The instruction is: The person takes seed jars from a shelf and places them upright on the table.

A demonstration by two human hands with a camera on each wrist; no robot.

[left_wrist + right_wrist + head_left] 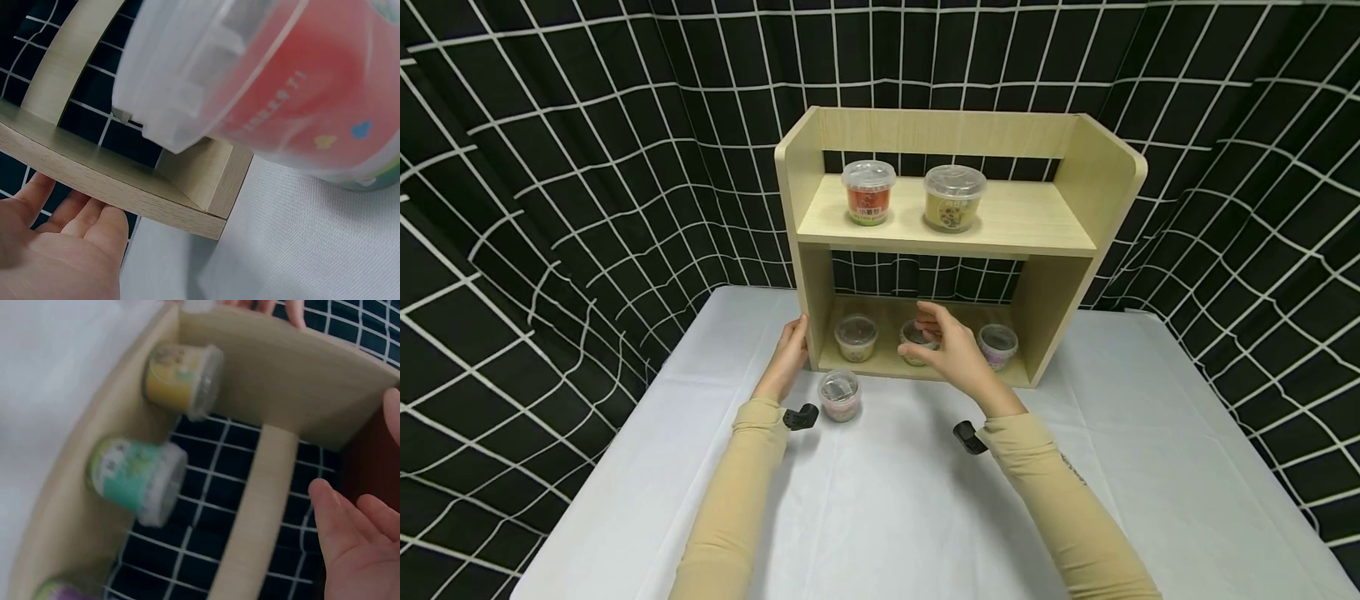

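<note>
My left hand point(786, 354) touches the outer face of the wooden shelf unit's point(805, 275) left side panel, its fingers along that panel in the left wrist view. Beside this hand, a red lidded cup point(839, 397) stands on the table, large in the left wrist view. My right hand point(957, 354) holds nothing, thumb and fingers spread apart, in front of the lower shelf. It partly covers a teal-green lidded cup point(128, 475) there in the head view. Left of that cup stands a yellow one point(856, 337), and to the right a purple one point(997, 346).
On the upper shelf are a red lidded cup point(868, 196) and a yellow lidded cup point(955, 200). The unit stands toward the back of a white-covered table point(880, 508). Black cloth with a white grid point(587, 167) hangs around it.
</note>
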